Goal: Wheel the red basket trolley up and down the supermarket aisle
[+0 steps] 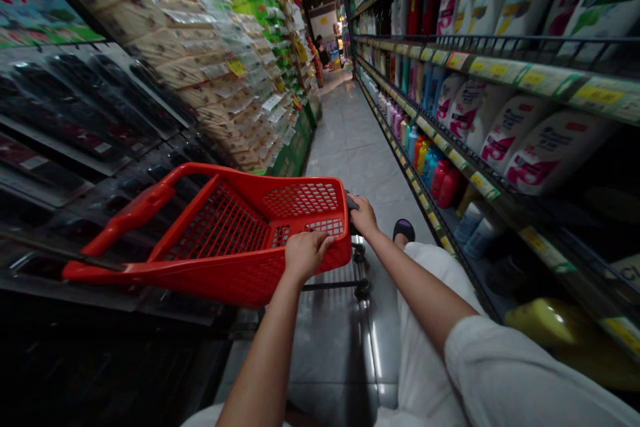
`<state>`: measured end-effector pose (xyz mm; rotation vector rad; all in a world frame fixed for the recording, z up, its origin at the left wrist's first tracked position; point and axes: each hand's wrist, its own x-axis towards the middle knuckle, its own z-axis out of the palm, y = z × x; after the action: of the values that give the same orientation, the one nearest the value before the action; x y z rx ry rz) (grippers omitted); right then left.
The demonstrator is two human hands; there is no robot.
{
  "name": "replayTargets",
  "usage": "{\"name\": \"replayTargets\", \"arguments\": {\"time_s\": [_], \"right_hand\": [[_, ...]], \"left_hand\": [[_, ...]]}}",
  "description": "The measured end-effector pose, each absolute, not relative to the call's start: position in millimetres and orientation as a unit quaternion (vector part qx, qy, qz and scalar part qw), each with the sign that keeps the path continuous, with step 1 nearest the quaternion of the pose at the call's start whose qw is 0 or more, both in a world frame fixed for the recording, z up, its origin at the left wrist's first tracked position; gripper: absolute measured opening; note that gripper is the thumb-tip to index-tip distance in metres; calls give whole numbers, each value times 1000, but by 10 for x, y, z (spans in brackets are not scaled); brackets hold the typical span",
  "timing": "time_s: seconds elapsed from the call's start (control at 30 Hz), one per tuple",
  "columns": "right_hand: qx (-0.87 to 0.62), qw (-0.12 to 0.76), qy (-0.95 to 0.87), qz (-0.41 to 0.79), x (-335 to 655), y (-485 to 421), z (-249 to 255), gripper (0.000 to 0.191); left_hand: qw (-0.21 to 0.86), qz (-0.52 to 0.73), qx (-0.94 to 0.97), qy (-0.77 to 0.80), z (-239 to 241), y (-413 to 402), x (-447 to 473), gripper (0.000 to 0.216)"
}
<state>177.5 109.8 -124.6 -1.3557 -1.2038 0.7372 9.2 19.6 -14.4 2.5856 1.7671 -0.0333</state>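
A red plastic shopping cart (240,273) with mesh walls stands at a slant in the aisle, and no goods show inside its basket. My left hand (306,255) rests over the near side rim, its fingers curled on the red edge. At the right end of the cart, my right hand (365,215) is closed around a dark grey handle (352,203). Below the basket, part of the dark wheeled frame (362,288) shows. The cart's far left end reaches close to the hanging goods on the left.
On the right, a long shelf (500,67) holds shampoo bottles (545,147) and other bottles. Left are packaged goods on hooks (75,107) and tall stacks of tissue packs (200,73). The tiled floor (345,120) runs to a person (324,53) far back.
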Motion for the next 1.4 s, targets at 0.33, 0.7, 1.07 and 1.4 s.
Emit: {"name": "replayTargets", "arguments": {"time_s": [0.33,0.7,1.07,1.4], "right_hand": [[-485,583,-577,303,1764,102,-1581,64],[-547,601,-510,284,1651,591,-1608,65],[-542,634,-428,348,1516,320,-1951,62],[-570,588,-440,368,1468,231,-2111,62]], "left_hand": [[3,-1,809,587,-146,197,177,48],[-24,-2,814,581,-191,153,175,51],[-29,11,815,578,-230,179,179,51],[-23,6,807,590,-229,219,199,51]]}}
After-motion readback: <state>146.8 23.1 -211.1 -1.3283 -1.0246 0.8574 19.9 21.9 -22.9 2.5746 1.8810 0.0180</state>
